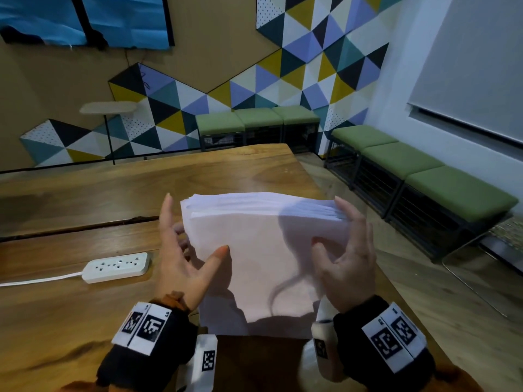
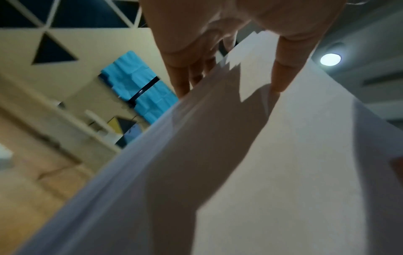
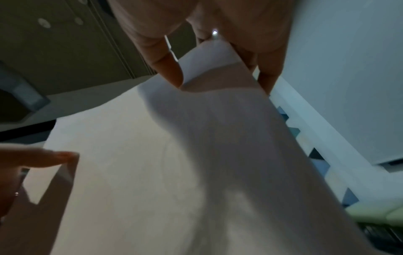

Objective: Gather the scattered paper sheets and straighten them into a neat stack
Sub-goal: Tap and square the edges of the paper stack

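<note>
A stack of white paper sheets (image 1: 254,267) stands tilted above the wooden table (image 1: 85,199), its top edges slightly fanned and uneven. My left hand (image 1: 195,241) holds the stack's left edge, thumb on the front face, fingers behind and the index finger pointing up. My right hand (image 1: 331,224) grips the right edge, thumb on the front and fingers wrapped round the side. In the left wrist view the left hand (image 2: 231,86) pinches the paper (image 2: 283,172). The right wrist view shows the right hand (image 3: 220,81) pinching the sheets (image 3: 152,172).
A white power strip (image 1: 117,267) with its cable lies on the table left of my left hand. Green cushioned benches (image 1: 424,171) line the wall right of the table, more (image 1: 254,120) stand beyond its far end. A small round side table (image 1: 107,107) stands at the back left.
</note>
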